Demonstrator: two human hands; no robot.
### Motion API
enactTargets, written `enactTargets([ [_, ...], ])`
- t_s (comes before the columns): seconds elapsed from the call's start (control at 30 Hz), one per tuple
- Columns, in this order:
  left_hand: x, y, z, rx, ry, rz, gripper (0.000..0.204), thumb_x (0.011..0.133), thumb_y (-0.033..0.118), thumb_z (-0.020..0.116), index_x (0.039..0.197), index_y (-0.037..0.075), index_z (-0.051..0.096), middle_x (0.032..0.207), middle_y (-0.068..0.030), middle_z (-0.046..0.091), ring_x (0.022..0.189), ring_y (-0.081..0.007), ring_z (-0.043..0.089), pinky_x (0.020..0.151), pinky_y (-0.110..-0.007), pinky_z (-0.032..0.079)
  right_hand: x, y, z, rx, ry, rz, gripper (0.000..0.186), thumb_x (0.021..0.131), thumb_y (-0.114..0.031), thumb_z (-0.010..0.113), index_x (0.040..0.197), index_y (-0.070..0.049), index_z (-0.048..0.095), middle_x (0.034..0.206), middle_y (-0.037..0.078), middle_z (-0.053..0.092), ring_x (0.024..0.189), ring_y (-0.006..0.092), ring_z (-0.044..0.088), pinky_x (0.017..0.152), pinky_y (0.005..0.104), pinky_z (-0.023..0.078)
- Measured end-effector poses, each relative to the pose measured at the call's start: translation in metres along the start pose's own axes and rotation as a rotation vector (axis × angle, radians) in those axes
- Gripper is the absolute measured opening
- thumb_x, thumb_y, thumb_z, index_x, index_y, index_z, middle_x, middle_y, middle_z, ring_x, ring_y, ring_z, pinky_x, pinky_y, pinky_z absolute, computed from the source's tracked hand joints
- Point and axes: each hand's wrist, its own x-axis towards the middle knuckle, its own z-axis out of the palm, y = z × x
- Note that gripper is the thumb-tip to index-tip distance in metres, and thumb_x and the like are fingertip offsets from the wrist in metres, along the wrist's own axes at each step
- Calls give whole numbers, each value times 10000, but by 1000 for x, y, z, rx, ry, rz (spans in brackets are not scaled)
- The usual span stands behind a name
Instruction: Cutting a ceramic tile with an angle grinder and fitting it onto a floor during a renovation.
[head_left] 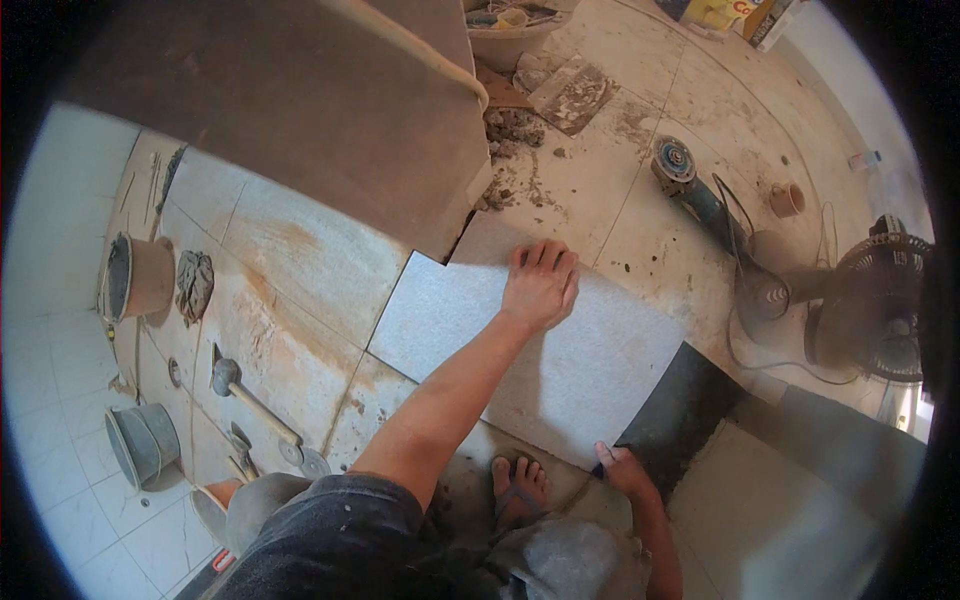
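I'm seating the tile (540, 350) into its place on the floor, in the middle of the view, its far corner tucked under the step at 12 o'clock. My left hand (540, 283) lies flat on the tile's far part, fingers together and stretched out, palm pressing down. My right hand (622, 467) is at the near edge, at 5 o'clock from the left, fingers curled over the rim beside the dark mortar bed (680, 405); how tightly it grips I cannot tell. I judge the tile is down but not yet settled: next it wants a nudge to line the joints, then tapping with the mallet (240, 390) lying at 9 o'clock
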Motion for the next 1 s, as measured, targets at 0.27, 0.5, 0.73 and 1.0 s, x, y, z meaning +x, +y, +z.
enactTargets([
  [0.27,-5,-9,-7,-71,41,53,404,922,307,587,1285,130,593,1266,-63,560,1221,-254,512,1034,-482,366,-11,-87,-80,-361,-50,-140,423,924,-353,643,1037,54,628,946,286,663,885,423,651,792,464,504],
  [0.5,-11,-12,-5,-88,19,70,484,955,376,523,1366,125,566,1436,-109,517,1398,-282,430,1159,-523,287,49,-269,-101,-106,335,-823,277,878,-78,610,1137,21,608,976,238,665,904,451,642,814,456,518],
  [0.73,-5,-9,-11,39,-435,-44,671,953,472,433,1518,110,440,1625,-115,350,1482,-313,339,1203,-545,225,157,-364,-60,-100,324,-924,312,853,-15,611,1164,-4,633,925,240,695,902,440,673,812,442,535],
  [1.0,-10,-14,-10,3,-274,-16,704,964,430,423,1580,99,336,1636,-92,348,1467,-288,365,1195,-481,263,196,-380,-33,-366,259,-985,281,811,22,628,1085,-5,571,873,263,675,891,454,676,779,532,536],
])
